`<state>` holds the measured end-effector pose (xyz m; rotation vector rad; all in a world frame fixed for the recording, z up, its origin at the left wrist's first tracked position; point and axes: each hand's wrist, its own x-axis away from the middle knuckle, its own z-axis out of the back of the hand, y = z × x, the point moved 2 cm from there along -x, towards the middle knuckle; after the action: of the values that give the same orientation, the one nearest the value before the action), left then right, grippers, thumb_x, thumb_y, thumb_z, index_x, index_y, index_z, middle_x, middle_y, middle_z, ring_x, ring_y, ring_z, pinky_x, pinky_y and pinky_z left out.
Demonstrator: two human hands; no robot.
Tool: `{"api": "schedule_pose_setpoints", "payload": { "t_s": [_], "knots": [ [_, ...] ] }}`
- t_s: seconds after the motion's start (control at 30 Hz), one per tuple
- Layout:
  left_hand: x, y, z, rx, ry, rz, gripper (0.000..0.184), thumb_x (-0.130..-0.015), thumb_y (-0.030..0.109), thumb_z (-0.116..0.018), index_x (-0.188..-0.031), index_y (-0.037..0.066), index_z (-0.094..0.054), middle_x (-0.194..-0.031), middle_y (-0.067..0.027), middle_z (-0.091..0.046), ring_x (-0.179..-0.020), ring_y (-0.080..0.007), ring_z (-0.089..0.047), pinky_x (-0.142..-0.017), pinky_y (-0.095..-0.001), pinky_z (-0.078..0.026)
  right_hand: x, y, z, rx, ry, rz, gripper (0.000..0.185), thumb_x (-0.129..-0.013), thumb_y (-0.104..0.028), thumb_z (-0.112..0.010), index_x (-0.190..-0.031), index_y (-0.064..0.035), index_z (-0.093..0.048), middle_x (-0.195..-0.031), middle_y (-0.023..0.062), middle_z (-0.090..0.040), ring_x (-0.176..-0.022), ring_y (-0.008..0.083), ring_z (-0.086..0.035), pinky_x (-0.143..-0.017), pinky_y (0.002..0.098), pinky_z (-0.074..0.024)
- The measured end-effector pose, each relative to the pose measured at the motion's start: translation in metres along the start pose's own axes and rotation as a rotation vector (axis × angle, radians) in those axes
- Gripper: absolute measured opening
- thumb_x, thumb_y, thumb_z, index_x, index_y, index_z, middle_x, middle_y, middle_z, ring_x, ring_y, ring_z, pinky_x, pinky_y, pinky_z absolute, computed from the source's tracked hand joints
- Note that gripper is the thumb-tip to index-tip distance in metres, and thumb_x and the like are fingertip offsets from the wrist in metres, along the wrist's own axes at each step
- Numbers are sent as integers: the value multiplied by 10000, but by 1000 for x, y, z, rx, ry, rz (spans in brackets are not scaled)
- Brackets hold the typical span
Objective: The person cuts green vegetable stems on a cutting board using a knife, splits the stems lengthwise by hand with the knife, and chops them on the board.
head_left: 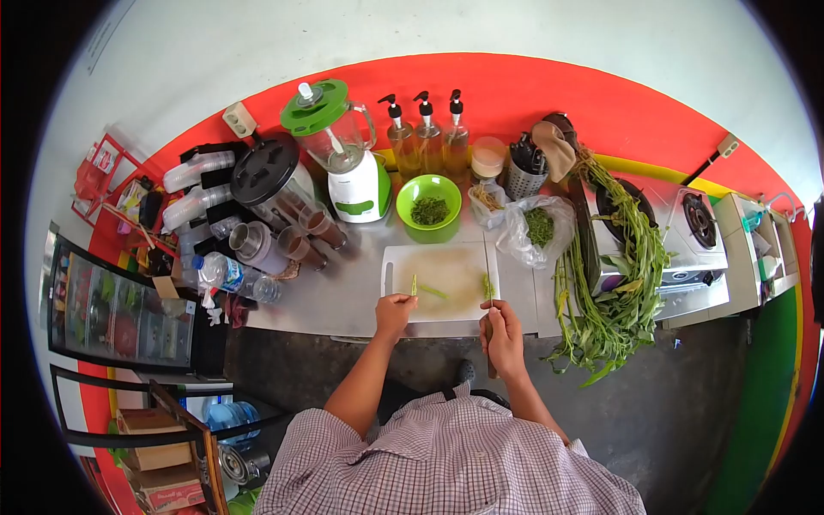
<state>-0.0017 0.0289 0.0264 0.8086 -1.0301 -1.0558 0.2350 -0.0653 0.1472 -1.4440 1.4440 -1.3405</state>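
Your left hand (395, 315) is pinched narrow on the near end of a green stalk piece (414, 285), over the left part of the cutting board (399, 260). Your right hand (504, 337) is wrapped around a knife (492, 367), its handle reaching past the counter's front edge, its thin blade toward the board's far right corner. A second green piece (488, 287) sits at your right fingertips alongside the blade; whether they grip it, I cannot tell. A third piece (433, 292) lies loose on the board, between your hands. This looks like a cutting step, partway done; another stroke would call for stalk and blade meeting over the board, fingertips clear. Beyond the board's far edge, a green bowl (429, 233) holds chopped greens (429, 210); leafy stems (635, 257) spill over the counter's front edge at right.
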Motion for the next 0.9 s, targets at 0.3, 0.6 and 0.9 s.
{"api": "schedule_pose_setpoints", "payload": {
  "t_s": [0.3,0.6,0.9],
  "knots": [
    [-20,-24,-1,-97,128,51,214,-801,212,-825,-872,18,-769,-770,-78,-731,-681,-155,-648,-660,-318,-502,-7,1,12,58,69,22,220,-1088,-208,-410,-1097,-32,-541,-638,-8,-470,-452,60,-406,-403,224,-336],
    [5,-8,12,-562,365,-538,220,-821,268,-791,-869,55,-767,-806,-104,-723,-720,-225,-676,-711,-361,-515,-17,10,-15,89,-36,-10,204,-1079,-211,-454,-1095,-27,-541,-661,-10,-492,-461,56,-426,-408,227,-346],
    [70,81,13,219,-123,-105,105,-953,61,-662,-986,-31,-701,-873,-38,-705,-822,-95,-641,-752,-240,-492,-13,25,-28,195,-224,-8,228,-1092,-210,-438,-1115,-20,-561,-666,-16,-479,-496,53,-412,-456,223,-337]
  ]
}}
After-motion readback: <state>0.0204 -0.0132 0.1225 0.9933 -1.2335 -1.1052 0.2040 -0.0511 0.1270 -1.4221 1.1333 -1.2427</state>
